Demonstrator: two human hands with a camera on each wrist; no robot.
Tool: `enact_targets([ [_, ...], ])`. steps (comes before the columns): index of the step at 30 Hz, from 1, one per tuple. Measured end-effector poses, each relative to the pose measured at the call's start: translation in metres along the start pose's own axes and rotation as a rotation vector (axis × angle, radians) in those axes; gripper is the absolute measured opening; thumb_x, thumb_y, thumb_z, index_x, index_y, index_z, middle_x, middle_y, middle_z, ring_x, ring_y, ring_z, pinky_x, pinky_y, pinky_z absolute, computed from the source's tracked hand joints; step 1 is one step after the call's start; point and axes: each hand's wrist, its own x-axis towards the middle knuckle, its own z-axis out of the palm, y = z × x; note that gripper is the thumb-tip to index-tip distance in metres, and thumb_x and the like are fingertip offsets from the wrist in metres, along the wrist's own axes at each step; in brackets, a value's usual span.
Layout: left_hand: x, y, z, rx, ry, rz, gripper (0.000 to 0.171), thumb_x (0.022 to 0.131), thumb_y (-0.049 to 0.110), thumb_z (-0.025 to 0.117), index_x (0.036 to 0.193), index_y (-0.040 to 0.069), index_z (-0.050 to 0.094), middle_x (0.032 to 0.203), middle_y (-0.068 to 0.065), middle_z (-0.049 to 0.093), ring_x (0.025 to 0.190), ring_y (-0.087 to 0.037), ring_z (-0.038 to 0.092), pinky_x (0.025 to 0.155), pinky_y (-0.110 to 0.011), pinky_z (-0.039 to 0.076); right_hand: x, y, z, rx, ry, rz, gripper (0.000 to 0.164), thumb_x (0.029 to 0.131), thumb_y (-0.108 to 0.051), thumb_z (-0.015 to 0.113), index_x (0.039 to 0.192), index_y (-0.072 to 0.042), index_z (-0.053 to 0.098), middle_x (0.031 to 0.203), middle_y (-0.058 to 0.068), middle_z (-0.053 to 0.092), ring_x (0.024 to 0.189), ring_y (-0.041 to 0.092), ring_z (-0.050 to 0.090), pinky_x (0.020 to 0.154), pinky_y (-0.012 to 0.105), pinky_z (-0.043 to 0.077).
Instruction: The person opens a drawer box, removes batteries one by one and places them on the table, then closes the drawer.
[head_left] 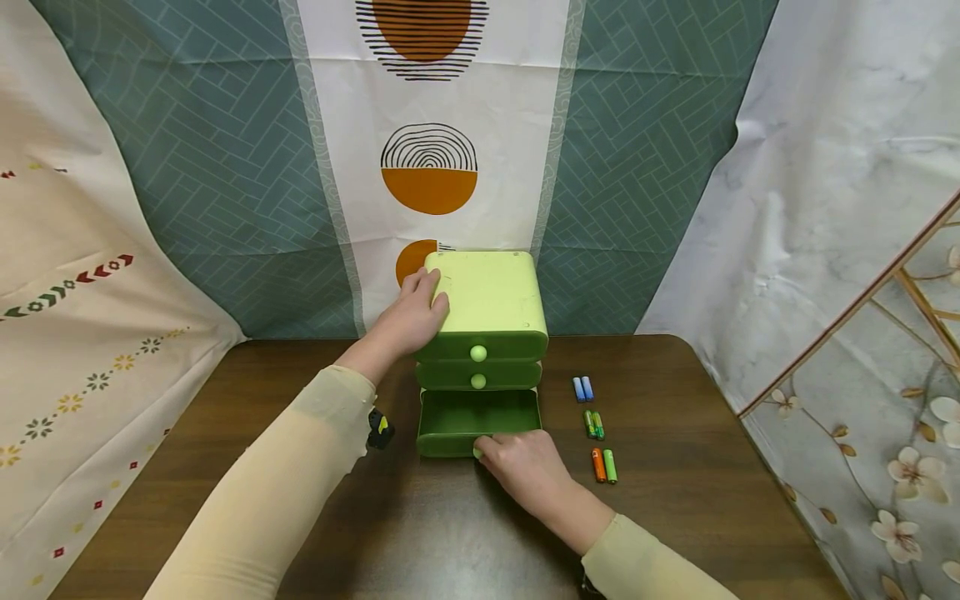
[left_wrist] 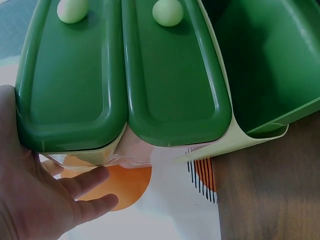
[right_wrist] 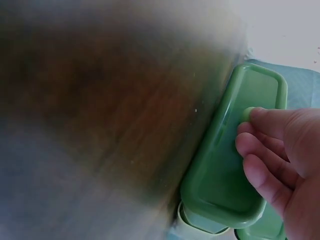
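Observation:
A small drawer cabinet [head_left: 491,292] with a pale green top and dark green drawer fronts stands at the back of the table. Its bottom drawer [head_left: 442,445] is pulled out and shows a bare inside; the top drawer [left_wrist: 75,80] and middle drawer [left_wrist: 172,80] are closed. My left hand [head_left: 412,318] rests against the cabinet's upper left edge, its fingers extended along the side in the left wrist view. With thumb and fingers, my right hand [head_left: 521,468] pinches the round knob [right_wrist: 247,114] on the bottom drawer's front.
Right of the cabinet lie three pairs of batteries: blue-and-white ones [head_left: 582,389], green ones [head_left: 594,424], and an orange battery [head_left: 598,465] beside a light green battery [head_left: 611,467]. Patterned cloths [head_left: 645,167] hang behind the brown wooden table [head_left: 675,500] and at its sides.

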Motion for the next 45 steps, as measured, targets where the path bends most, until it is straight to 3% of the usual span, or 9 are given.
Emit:
enact_targets([
  [13, -0.002, 0.002, 0.000, -0.017, 0.003, -0.008, 0.071, 0.117, 0.048, 0.028, 0.179, 0.015, 0.016, 0.184, -0.012, 0.004, 0.168, -0.037, 0.019, 0.130, -0.059, 0.026, 0.018, 0.019, 0.010, -0.028, -0.037, 0.054, 0.017, 0.094, -0.017, 0.091, 0.088, -0.021, 0.075, 0.068, -0.007, 0.065, 0.059, 0.011, 0.065, 0.047, 0.032, 0.049],
  [28, -0.001, 0.003, -0.001, -0.014, -0.005, -0.004, 0.071, 0.117, 0.046, 0.028, 0.179, 0.014, 0.016, 0.184, -0.014, 0.003, 0.168, -0.037, 0.015, 0.131, -0.060, 0.024, 0.033, 0.031, 0.022, -0.076, -0.004, 0.086, 0.028, 0.095, -0.011, 0.087, 0.077, -0.019, 0.068, 0.063, -0.002, 0.060, 0.054, 0.015, 0.062, 0.046, 0.035, 0.048],
  [45, 0.004, 0.007, -0.008, -0.038, -0.049, -0.010, 0.071, 0.118, 0.042, 0.027, 0.179, 0.010, 0.012, 0.184, -0.016, -0.002, 0.169, -0.038, 0.012, 0.132, -0.058, 0.022, 0.037, 0.036, 0.034, -0.091, 0.002, 0.111, 0.023, 0.098, -0.014, 0.086, 0.081, -0.020, 0.073, 0.067, -0.001, 0.065, 0.060, 0.019, 0.066, 0.051, 0.040, 0.053],
])
